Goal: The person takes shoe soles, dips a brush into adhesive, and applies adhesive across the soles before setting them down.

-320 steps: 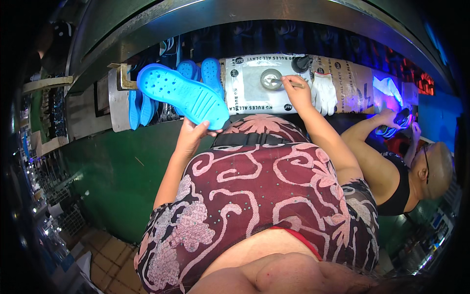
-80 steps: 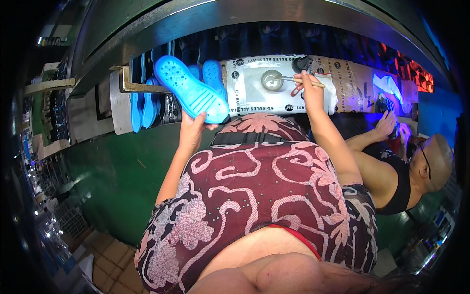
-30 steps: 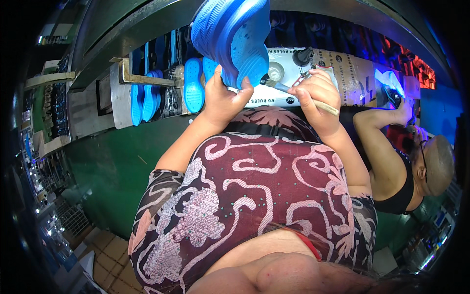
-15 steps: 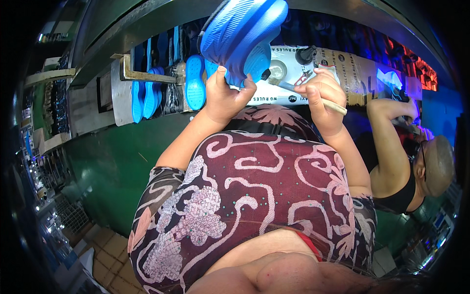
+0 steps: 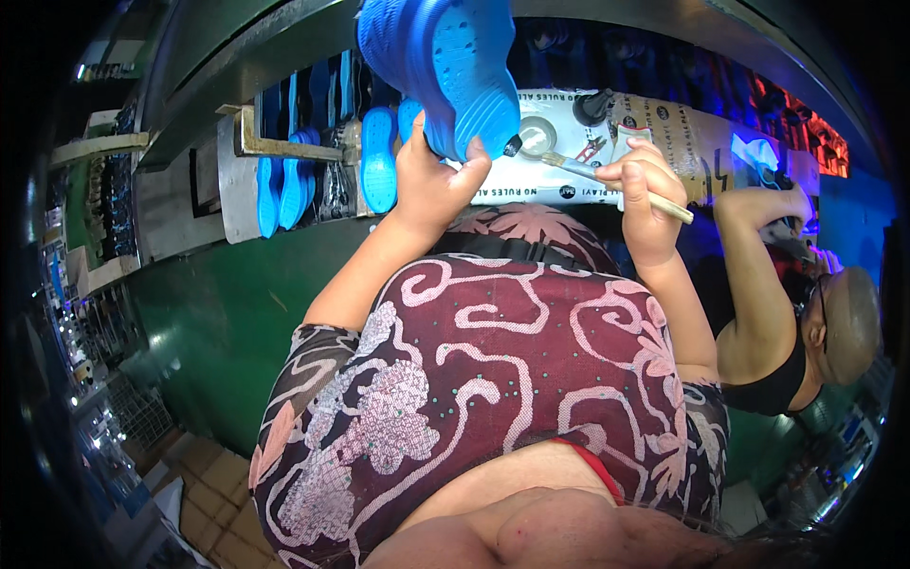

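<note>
The left hand (image 5: 434, 190) grips one end of a thick blue sole (image 5: 464, 81), held tilted above the counter (image 5: 238, 190) and reaching the upper edge of view. The right hand (image 5: 651, 194) pinches a pale-handled brush (image 5: 575, 168), its bristles just beside the sole's dark tip; whether they touch, I cannot tell. Near the bristles sits a round dish (image 5: 537, 136) on white printed sheeting (image 5: 540, 192), with red-handled clippers (image 5: 590, 151) and a black bottle (image 5: 594, 107) nearby. The raised sole partly hides a blue piece behind; another blue sole (image 5: 378, 161) lies left of it. A bracket (image 5: 284, 149) juts among more soles. A metal beam (image 5: 682, 33) crosses beyond. At right, a co-worker (image 5: 758, 275) bends near blue and red light. Below spread a green surface (image 5: 227, 332) and brown tiles (image 5: 204, 498).
</note>
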`<action>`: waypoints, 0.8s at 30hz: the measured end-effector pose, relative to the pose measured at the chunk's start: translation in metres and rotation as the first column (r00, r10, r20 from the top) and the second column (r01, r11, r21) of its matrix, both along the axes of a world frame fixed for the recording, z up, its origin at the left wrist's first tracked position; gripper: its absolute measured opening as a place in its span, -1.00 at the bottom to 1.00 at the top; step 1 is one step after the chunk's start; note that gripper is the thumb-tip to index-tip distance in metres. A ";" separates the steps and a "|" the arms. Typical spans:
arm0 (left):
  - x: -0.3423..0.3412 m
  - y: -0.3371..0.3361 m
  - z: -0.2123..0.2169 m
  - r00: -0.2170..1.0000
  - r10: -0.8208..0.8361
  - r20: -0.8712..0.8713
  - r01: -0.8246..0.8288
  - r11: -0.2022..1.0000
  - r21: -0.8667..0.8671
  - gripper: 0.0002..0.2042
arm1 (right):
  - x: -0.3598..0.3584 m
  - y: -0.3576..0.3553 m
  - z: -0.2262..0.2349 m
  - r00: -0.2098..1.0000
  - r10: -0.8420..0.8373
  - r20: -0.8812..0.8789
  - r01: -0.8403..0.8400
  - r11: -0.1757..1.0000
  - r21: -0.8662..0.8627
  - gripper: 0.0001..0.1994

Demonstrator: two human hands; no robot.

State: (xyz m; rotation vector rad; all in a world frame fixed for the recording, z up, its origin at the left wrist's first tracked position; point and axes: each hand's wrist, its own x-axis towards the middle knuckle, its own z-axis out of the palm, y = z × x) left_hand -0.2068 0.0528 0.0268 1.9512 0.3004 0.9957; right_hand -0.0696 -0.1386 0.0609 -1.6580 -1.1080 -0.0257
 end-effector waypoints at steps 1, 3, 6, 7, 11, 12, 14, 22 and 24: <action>-0.001 0.000 0.000 1.000 0.004 -0.020 -0.006 0.997 -0.081 -0.58 | 0.001 -0.005 -0.003 1.000 -0.008 0.008 0.008 1.000 0.008 -0.76; 0.004 0.000 0.015 0.999 -0.047 -0.021 0.041 0.973 -0.229 -0.57 | 0.004 -0.017 -0.007 0.990 -0.111 -0.088 0.117 0.992 0.056 -0.73; 0.006 0.006 0.044 0.990 -0.139 -0.022 0.122 0.926 -0.358 -0.48 | 0.001 -0.030 -0.007 0.967 -0.205 -0.149 0.213 0.976 0.040 -0.71; 0.007 0.007 0.055 0.972 -0.231 -0.041 0.182 0.852 -0.490 -0.45 | 0.002 -0.036 -0.011 0.960 -0.234 -0.156 0.244 0.969 0.046 -0.71; 0.021 0.020 0.069 0.747 -0.664 0.033 0.463 0.484 -0.742 -0.24 | -0.004 -0.059 -0.024 0.892 -0.346 -0.290 0.359 0.933 -0.009 -0.68; 0.034 0.016 0.070 0.648 -0.762 0.021 0.488 0.394 -0.779 -0.19 | -0.006 -0.064 -0.028 0.880 -0.351 -0.319 0.364 0.931 -0.020 -0.67; 0.075 -0.003 0.083 0.453 -0.889 0.058 0.572 0.241 -0.784 -0.18 | -0.006 -0.077 -0.041 0.875 -0.390 -0.289 0.390 0.919 -0.060 -0.66; 0.311 -0.068 0.113 0.591 -0.675 0.442 0.512 -0.109 -0.852 -0.56 | -0.016 -0.087 -0.062 0.790 -0.441 -0.426 0.481 0.877 -0.018 -0.67; 0.296 -0.080 0.120 0.495 -0.754 0.433 0.475 -0.182 -0.861 -0.53 | -0.018 -0.089 -0.071 0.773 -0.463 -0.434 0.509 0.861 -0.013 -0.65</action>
